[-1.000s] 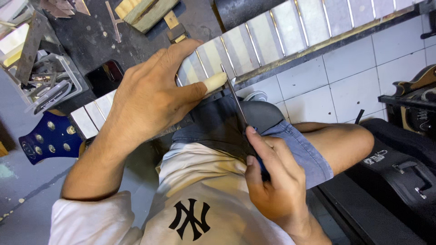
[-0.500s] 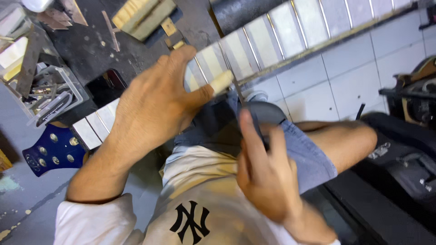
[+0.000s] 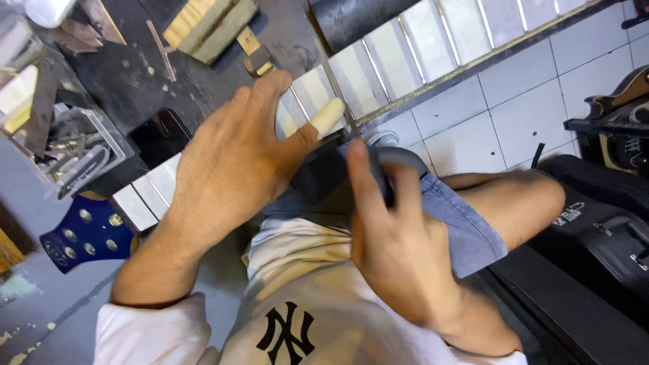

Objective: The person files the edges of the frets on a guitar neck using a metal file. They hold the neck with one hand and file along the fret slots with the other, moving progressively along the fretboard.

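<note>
The left hand presses flat (fingers spread) on the guitar neck; the right hand pinches a thin file, best kept square to the fret.

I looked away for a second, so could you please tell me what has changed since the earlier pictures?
The right hand has pushed its thin file forward, up across the guitar neck. The left hand stays flat on the neck, thumb by the file. The blue headstock stays put.

Right hand slid up, thin file pushed further across guitar neck; left hand shifted slightly.
</note>
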